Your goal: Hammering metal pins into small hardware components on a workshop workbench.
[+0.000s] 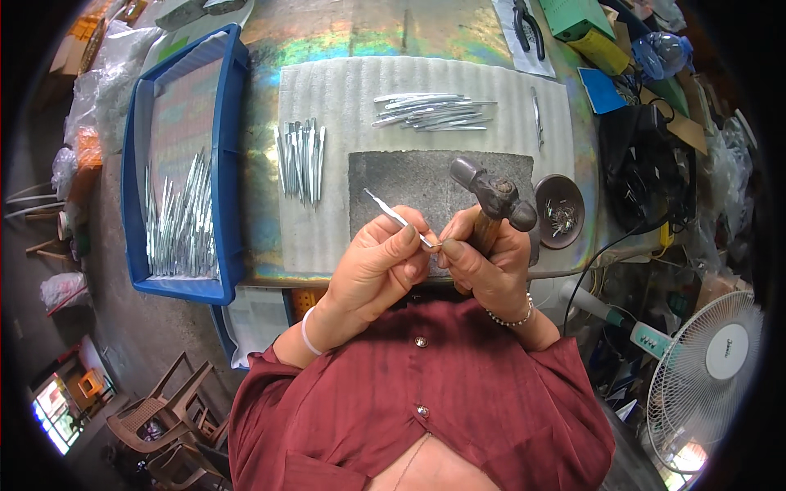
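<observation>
My left hand (385, 252) is closed, pinching a slim silver metal piece (391, 214) that slants up to the left. My right hand (491, 260) keeps a ball-peen hammer (494, 196) gripped by its wooden handle, head up. Its thumb and forefinger also pinch something small and thin at the lower end of the metal piece; I cannot make out exactly what. Beneath both hands lies a dark grey slab (393, 173). To its right, a round brown dish (571, 186) holds many tiny metal parts.
White foam sheet (336, 90) covers the bench, bearing one pile of slim metal pieces (434, 112) and another bundle (301, 162). At left is a blue tray (232, 155) with more pieces. Pliers (528, 29) lie at the back right; a fan (704, 368) stands at lower right.
</observation>
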A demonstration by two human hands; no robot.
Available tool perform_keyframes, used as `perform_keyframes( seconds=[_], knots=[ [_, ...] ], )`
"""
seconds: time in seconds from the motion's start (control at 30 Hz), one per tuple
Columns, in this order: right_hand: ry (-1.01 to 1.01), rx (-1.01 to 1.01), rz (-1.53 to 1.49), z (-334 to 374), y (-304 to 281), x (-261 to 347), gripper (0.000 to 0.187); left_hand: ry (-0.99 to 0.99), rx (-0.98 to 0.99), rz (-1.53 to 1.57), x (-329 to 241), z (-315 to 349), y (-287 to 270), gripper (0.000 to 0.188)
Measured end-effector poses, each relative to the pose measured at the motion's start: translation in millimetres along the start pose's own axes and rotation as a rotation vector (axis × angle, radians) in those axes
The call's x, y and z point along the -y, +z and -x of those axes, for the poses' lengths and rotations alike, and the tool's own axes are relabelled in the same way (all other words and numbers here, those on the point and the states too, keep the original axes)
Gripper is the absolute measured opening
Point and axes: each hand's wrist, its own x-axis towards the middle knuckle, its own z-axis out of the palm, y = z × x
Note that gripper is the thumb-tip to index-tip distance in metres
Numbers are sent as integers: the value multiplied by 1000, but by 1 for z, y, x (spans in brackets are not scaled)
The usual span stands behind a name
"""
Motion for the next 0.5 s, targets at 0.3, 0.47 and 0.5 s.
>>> perform_keyframes(
  seconds=[0.3, 0.47, 0.5],
  knots=[
    [32, -115, 263, 1, 3, -4, 10, -51, -4, 129, 1, 0, -5, 16],
    [-261, -144, 389, -4, 6, -13, 17, -62, 1, 164, 3, 0, -5, 15],
    [-260, -142, 389, -4, 7, -14, 17, -60, 0, 165, 3, 0, -5, 15]
  ],
)
